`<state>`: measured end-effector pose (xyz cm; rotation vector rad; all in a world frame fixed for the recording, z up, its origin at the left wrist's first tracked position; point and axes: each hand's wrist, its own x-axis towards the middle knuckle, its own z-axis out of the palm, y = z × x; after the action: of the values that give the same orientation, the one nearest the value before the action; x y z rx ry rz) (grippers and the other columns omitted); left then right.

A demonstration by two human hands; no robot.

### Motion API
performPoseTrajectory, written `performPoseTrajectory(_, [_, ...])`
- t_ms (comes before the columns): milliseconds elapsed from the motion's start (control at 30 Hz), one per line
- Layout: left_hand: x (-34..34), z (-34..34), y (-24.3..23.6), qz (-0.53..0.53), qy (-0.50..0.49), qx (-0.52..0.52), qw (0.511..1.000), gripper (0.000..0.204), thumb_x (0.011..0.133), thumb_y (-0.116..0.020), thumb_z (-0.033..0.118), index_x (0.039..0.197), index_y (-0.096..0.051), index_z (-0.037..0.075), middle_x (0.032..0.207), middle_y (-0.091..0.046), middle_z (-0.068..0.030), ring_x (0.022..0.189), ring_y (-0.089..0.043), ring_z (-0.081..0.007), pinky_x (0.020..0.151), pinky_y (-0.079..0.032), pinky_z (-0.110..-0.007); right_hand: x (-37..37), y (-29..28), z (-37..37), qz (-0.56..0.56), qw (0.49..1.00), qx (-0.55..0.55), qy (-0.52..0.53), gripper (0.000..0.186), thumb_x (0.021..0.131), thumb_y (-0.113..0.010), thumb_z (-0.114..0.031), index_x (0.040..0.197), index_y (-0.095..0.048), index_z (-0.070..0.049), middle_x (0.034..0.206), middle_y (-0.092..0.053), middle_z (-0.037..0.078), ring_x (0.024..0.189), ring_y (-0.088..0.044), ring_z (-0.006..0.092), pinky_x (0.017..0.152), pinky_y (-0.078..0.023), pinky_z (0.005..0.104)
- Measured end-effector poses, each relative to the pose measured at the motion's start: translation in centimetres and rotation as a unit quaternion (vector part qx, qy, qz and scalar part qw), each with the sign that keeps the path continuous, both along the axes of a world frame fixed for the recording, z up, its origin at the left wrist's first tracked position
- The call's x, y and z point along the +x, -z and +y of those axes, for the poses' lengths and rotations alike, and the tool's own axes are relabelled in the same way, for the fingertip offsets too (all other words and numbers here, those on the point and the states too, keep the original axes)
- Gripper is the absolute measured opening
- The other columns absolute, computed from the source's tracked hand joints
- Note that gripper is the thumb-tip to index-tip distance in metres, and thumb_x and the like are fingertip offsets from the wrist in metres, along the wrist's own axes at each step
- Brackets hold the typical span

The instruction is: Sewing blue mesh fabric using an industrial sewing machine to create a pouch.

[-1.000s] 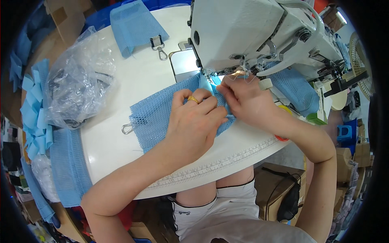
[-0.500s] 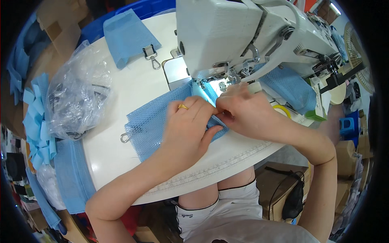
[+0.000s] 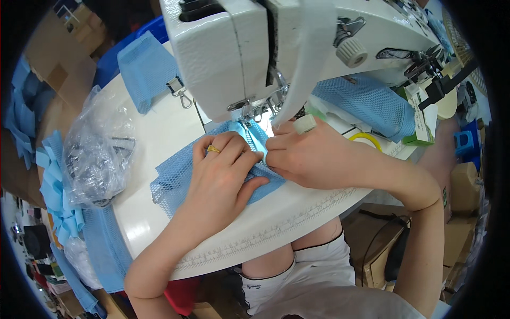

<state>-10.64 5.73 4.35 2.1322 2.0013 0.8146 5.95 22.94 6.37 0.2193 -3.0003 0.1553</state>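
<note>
A piece of blue mesh fabric (image 3: 173,181) lies on the white table under the sewing machine's (image 3: 212,69) needle area, where a lamp lights a pale blue strip. My left hand (image 3: 223,166) rests over the fabric, its fingers together and pressing it beside the strip, thumb on the near fold. Close on its right, my right hand (image 3: 313,155) has curled fingers gripping the fabric's right edge; the fingertips are partly hidden. A yellow ring (image 3: 213,149) is on a left finger.
A finished-looking blue mesh pouch with a metal clip (image 3: 183,98) lies at the far left. Nearer are a clear plastic bag (image 3: 98,159) and light blue strips (image 3: 56,186). More blue mesh (image 3: 366,103), a yellow ring-shaped item (image 3: 367,138) and a green-white box (image 3: 422,119) stand right.
The view has shifted, so the machine looks larger and nearer. My hands have drawn slightly apart, exposing more of the lit strip. The metal clip by the fabric's left edge no longer shows.
</note>
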Motion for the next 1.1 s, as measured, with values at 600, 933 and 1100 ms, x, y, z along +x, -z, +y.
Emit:
performPoseTrajectory(600, [0.2,-0.1,-0.5,0.009,0.016,-0.046,0.999,0.027,0.089,-0.079,0.02,0.114,-0.085,0.015,0.109,-0.059,-0.0086,0.12,-0.054,-0.0293,0.11,-0.032,-0.049,1.8,4.3,1.8,0.144,0.984,-0.083,0.07,0.031,0.082,-0.074,-0.008,0.111,-0.079,-0.018,0.108,-0.071,-0.001,0.123,-0.059,0.0242,0.109,-0.042,0.0506])
performPoseTrajectory(933, [0.2,-0.1,-0.5,0.001,0.013,-0.059,0.998,0.025,0.087,-0.079,0.017,0.111,-0.086,0.017,0.114,-0.059,-0.0075,0.122,-0.052,-0.0299,0.109,-0.031,-0.049,2.0,4.0,2.0,0.131,0.983,-0.128,0.027,0.03,0.076,-0.075,-0.001,0.1,-0.079,-0.018,0.108,-0.068,-0.003,0.114,-0.06,0.023,0.11,-0.04,0.0498])
performPoseTrajectory(1100, [0.5,-0.1,-0.3,-0.01,0.005,-0.045,0.999,0.023,0.085,-0.081,0.017,0.108,-0.086,0.017,0.117,-0.06,-0.0062,0.122,-0.051,-0.0297,0.107,-0.03,-0.048,2.3,3.7,2.1,0.121,0.982,-0.145,0.005,0.028,0.077,-0.075,0.0,0.098,-0.079,-0.018,0.102,-0.065,-0.002,0.11,-0.06,0.022,0.11,-0.041,0.0491])
